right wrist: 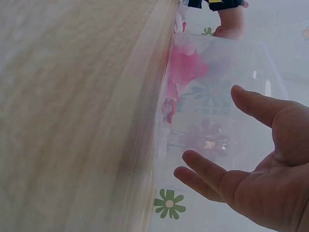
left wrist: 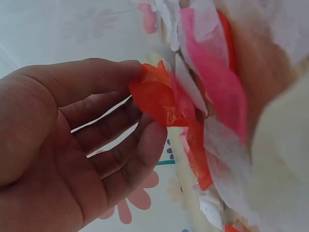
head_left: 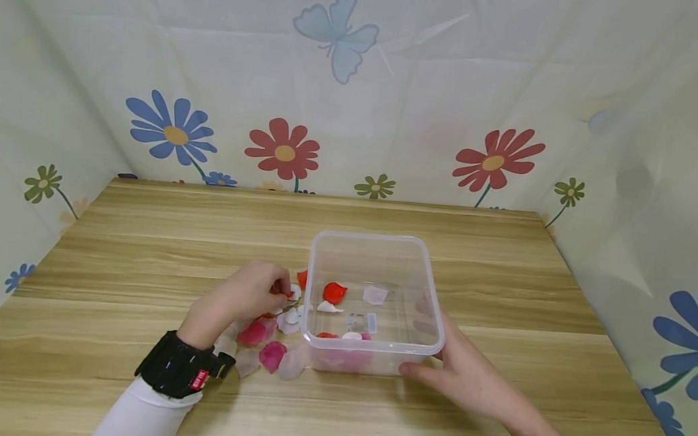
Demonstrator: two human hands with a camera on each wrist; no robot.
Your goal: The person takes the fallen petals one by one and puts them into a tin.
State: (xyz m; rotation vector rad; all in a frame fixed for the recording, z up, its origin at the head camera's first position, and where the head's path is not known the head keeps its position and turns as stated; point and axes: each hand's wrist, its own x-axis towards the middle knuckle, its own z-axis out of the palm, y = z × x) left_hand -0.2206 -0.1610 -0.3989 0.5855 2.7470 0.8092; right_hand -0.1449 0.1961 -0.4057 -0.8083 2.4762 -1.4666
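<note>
With fingertips and thumb my left hand [head_left: 249, 292] pinches a red petal [left wrist: 154, 94] at the left of a clear plastic box [head_left: 370, 346]. Around that hand lies a loose pile of petals: a magenta petal [head_left: 272, 356], a pink petal [head_left: 252, 333] and several white ones. Inside the box are a red petal [head_left: 334, 292], a pale petal [head_left: 375, 295] and a few others near its front wall. My right hand [head_left: 460, 364] rests at the box's front right corner, thumb at the front, fingers along the right side. Its fingers [right wrist: 207, 169] look spread and fairly straight.
The box and petals stand on a wood-grain table [head_left: 190, 234]. A white sheet [head_left: 405, 114] printed with flowers and a butterfly rises behind the table and along both sides. A black band [head_left: 177, 365] wraps the left wrist.
</note>
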